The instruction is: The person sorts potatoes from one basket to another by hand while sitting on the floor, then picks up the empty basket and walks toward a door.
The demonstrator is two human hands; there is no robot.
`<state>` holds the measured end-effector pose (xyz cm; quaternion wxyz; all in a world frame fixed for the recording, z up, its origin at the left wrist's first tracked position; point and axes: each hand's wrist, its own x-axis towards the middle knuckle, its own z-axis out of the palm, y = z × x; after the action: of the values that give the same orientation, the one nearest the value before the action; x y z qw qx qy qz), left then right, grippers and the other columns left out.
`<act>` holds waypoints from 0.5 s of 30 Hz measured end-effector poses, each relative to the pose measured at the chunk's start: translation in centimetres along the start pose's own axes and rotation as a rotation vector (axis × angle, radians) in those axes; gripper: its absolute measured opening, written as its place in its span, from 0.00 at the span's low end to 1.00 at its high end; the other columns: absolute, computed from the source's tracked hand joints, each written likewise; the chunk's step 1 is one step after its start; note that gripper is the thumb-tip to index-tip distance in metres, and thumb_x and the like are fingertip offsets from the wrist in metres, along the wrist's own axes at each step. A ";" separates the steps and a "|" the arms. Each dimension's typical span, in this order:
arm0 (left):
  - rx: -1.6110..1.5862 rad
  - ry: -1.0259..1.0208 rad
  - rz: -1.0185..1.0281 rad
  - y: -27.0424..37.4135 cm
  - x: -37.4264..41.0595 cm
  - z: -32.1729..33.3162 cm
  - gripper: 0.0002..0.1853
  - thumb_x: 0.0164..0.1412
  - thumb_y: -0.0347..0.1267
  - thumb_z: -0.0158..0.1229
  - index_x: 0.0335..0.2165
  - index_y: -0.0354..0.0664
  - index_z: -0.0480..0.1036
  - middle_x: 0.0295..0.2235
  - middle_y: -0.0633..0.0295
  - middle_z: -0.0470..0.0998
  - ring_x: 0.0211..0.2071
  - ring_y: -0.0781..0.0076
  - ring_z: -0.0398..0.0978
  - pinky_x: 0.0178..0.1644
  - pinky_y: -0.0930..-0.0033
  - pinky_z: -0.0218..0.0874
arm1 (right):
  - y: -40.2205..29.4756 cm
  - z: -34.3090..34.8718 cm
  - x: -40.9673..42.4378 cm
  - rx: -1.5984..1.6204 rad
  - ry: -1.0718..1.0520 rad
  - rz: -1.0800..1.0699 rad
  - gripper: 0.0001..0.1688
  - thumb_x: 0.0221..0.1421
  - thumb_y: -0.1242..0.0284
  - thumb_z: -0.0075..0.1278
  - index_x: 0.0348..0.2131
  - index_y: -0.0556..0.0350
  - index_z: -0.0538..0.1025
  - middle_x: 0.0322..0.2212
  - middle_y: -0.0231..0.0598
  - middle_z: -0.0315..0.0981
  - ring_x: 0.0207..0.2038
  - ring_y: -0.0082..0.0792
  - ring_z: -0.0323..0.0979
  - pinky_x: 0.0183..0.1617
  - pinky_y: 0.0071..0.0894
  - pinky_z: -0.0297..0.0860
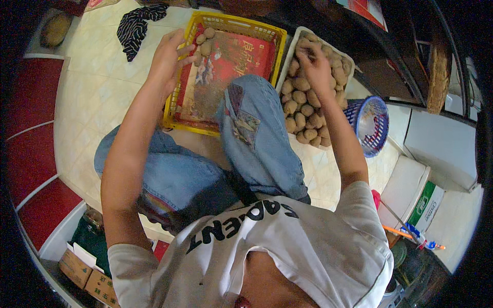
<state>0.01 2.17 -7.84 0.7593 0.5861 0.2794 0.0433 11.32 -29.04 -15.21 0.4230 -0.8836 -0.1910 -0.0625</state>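
My left hand (pixel 171 54) is at the left rim of a yellow plastic crate (pixel 178 98), its fingers spread, with nothing visible in it. Close to those fingertips, several brown oval kiwifruit (pixel 206 48) rest in the crate's far left corner. Red printed cardboard (pixel 250 57) lines the crate's bottom. On the right, a pale rectangular tub (pixel 289 50) is full of more kiwifruit (pixel 301 96). My right hand (pixel 314 61) reaches down onto them near the far end, fingers bent. Whether it grips one is hidden.
Beside the tub stands a blue plastic basket (pixel 373 127). A black-and-white patterned cloth (pixel 133 32) lies on the tiled floor (pixel 92 96). White boxes (pixel 402 188) stand at right, red cabinet panels (pixel 34 92) at left. My jeans-clad knee (pixel 250 100) overlaps the crate's near edge.
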 end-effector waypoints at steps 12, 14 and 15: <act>-0.196 0.194 -0.177 0.4 -1.6 -5.2 0.25 0.55 0.43 0.46 0.49 0.45 0.57 0.45 0.56 0.62 0.47 0.62 0.63 0.48 0.62 0.56 | -1.4 26.6 11.9 -0.212 -1.003 -0.362 0.34 0.39 0.64 0.54 0.48 0.46 0.63 0.40 0.44 0.68 0.42 0.44 0.67 0.44 0.40 0.64; -0.251 0.169 -0.221 0.3 -2.0 -5.6 0.23 0.56 0.41 0.45 0.48 0.44 0.57 0.45 0.57 0.62 0.47 0.64 0.63 0.47 0.64 0.57 | 0.1 30.6 12.2 -0.342 -0.973 -0.304 0.36 0.38 0.62 0.55 0.49 0.45 0.62 0.40 0.45 0.68 0.43 0.45 0.67 0.44 0.40 0.63; -0.276 0.156 -0.241 1.0 -2.4 -5.4 0.21 0.57 0.39 0.44 0.47 0.43 0.58 0.45 0.58 0.63 0.46 0.65 0.65 0.44 0.66 0.59 | 0.3 32.1 12.0 -0.417 -0.922 -0.229 0.37 0.37 0.62 0.55 0.49 0.45 0.61 0.40 0.46 0.68 0.43 0.45 0.67 0.44 0.40 0.63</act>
<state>-4.34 6.22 -6.88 0.8084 0.4334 0.3969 0.0353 20.81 -1.00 -32.55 0.1001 -0.8583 -0.4365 0.2505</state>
